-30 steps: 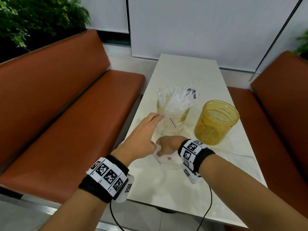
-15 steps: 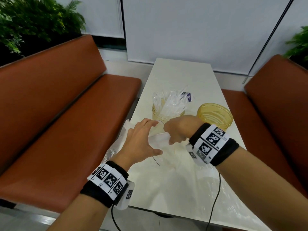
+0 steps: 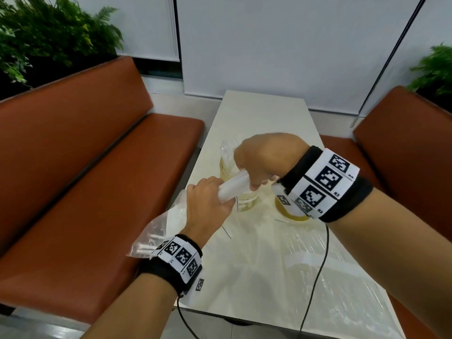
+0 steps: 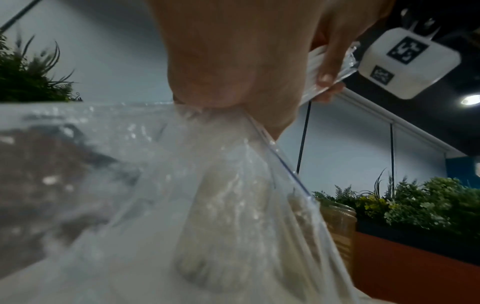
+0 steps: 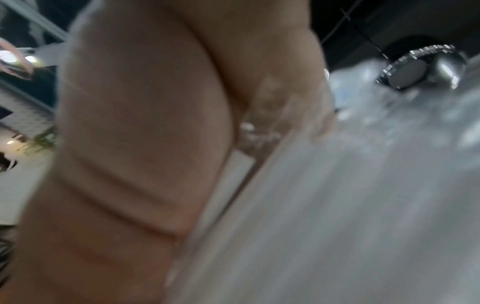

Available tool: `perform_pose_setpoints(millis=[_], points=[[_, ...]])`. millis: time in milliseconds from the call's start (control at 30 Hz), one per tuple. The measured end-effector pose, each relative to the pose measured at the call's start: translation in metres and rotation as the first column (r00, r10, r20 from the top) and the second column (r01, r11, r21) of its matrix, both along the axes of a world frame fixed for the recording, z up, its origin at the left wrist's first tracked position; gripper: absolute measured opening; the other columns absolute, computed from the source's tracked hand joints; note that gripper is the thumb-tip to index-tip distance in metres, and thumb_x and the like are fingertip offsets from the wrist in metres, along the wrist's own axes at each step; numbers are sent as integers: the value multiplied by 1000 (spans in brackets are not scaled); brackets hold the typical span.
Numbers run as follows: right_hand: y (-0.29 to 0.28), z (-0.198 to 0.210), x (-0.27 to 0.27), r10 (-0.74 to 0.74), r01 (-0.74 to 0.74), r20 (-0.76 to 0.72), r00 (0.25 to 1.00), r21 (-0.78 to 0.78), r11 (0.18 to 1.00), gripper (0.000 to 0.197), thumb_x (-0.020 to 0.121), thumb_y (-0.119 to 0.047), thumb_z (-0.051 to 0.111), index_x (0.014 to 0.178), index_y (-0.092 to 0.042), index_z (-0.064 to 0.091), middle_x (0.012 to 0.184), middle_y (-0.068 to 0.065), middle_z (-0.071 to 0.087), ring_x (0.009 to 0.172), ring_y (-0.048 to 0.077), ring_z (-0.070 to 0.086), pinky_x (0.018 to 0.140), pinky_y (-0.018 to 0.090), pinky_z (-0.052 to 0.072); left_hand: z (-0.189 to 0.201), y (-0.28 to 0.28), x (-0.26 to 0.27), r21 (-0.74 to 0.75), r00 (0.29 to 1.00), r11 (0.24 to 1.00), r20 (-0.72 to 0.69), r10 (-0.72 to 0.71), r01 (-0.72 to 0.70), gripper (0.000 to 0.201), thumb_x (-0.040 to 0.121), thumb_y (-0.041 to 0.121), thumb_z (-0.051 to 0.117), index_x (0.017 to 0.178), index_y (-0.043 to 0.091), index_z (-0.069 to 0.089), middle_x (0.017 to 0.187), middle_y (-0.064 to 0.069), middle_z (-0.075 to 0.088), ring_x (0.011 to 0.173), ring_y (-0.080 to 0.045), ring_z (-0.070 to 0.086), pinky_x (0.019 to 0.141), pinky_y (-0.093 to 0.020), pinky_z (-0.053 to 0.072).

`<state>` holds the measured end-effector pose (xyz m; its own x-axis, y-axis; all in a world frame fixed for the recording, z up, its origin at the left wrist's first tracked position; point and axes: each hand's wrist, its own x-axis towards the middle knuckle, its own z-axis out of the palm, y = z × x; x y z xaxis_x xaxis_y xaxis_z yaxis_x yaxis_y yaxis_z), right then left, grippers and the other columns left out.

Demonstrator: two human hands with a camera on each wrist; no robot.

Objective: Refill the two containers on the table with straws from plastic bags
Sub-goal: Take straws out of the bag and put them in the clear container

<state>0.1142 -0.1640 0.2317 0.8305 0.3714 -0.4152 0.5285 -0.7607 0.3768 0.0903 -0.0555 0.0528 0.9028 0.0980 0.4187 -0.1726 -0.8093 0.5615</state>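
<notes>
Straws point(image 3: 233, 189) — white bundle, half out of clear bag point(image 3: 168, 223) | left hand point(image 3: 208, 206) clasps bag | right hand point(image 3: 266, 160) grips straws

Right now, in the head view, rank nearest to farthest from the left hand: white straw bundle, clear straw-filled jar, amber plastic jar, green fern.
1. White straw bundle, gripped by the left hand.
2. Clear straw-filled jar, just beyond.
3. Amber plastic jar, to the right.
4. Green fern, far back left.

My right hand point(image 5: 145, 144) fills the left of the view, heavily blurred. Beside the palm, crinkled clear bag point(image 5: 363, 185) spreads right from the grip. Finger positions unresolved through blur.
</notes>
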Motion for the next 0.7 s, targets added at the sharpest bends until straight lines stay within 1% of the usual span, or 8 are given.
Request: perform_pose_setpoints(millis=[67,133,233,333,433,500,600,700], points=[[2,11,-5,88,-95,119,989,55,994,50,72,-40,87,110,-14,67,89,0,66,71,18,61,71,33,50,-4,1,2,-77,1000,997,-6,-19,19,30,81,37,79,75,18,57,67,6,57,65,-27,58,67,-45,47],[6,15,-9,179,-190,234,956,25,981,71,63,-54,87,121,-20,65,111,1,66,95,22,65,96,41,47,-7,3,6,-160,999,987,-34,-33,27,40,85,42,76,66,22,47,60,7,52,58,-28,56,59,-47,50],[2,13,-7,284,-406,486,826,164,899,71,63,-75,73,119,-30,66,121,-1,61,122,20,56,121,59,2,-12,7,8,-256,998,966,-67,13,-30,46,86,40,74,59,25,40,52,7,44,53,-25,48,53,-38,45],[-8,-2,2,22,-572,646,763,660,488,78,70,-75,68,129,-25,60,132,2,51,132,20,44,119,55,21,-10,9,7,-380,991,919,-124,59,-102,47,87,36,73,58,21,40,50,6,42,50,-18,39,49,-30,33],[-2,-37,-1,-268,-389,357,895,918,-76,106,66,-59,85,148,-19,33,143,1,40,133,15,41,113,33,37,-6,7,8,-488,987,861,-138,84,-141,47,87,34,74,58,19,40,51,7,41,47,-14,35,46,-25,31],[9,-63,-1,-318,-130,31,947,946,-296,120,61,-52,90,153,-24,19,142,-1,41,131,11,45,108,24,39,-3,5,10,-530,991,839,-118,69,-121,41,87,34,74,64,12,48,54,0,48,47,-15,38,44,-27,34],[21,-91,5,-163,255,-365,917,848,-465,89,67,-41,90,139,-22,42,119,0,64,106,10,65,91,26,53,2,-1,11,-528,993,845,-110,33,-87,27,86,28,74,72,12,60,63,-6,65,51,-23,54,47,-36,45],[33,-101,6,-17,384,-442,897,797,-465,31,81,-34,82,95,-9,69,80,8,75,81,20,75,80,30,59,3,0,9,-509,991,858,-135,4,-73,17,87,15,71,73,13,62,64,-3,66,57,-24,62,43,-29,44]])
